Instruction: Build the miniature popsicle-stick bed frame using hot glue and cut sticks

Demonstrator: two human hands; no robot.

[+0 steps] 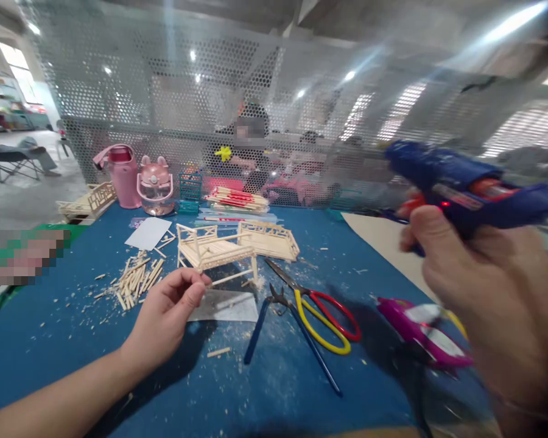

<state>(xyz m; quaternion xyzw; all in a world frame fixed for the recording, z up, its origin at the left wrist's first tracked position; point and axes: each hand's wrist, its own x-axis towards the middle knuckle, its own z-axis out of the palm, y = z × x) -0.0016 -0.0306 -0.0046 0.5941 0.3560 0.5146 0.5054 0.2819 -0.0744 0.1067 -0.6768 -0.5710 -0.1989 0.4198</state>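
My left hand [171,310] pinches the near lower corner of a small wooden stick frame [219,250], which has a slatted deck, a railing and legs. One stick runs from my fingertips to the frame's right leg. Raised at the right, my right hand [475,274] is wrapped round the handle of a blue glue gun [456,182] with a red light showing; it is somewhat blurred and points left. Behind the frame lies a second slatted wooden piece [269,240] with a low railing.
Scissors [322,322] and blue-handled pliers [296,322] lie mid-table. Cut sticks [137,280] are piled left. A pink bottle [122,179], a clear jug [155,191] and bundled sticks [237,199] stand or lie at the back. A magenta tool [422,334] lies right.
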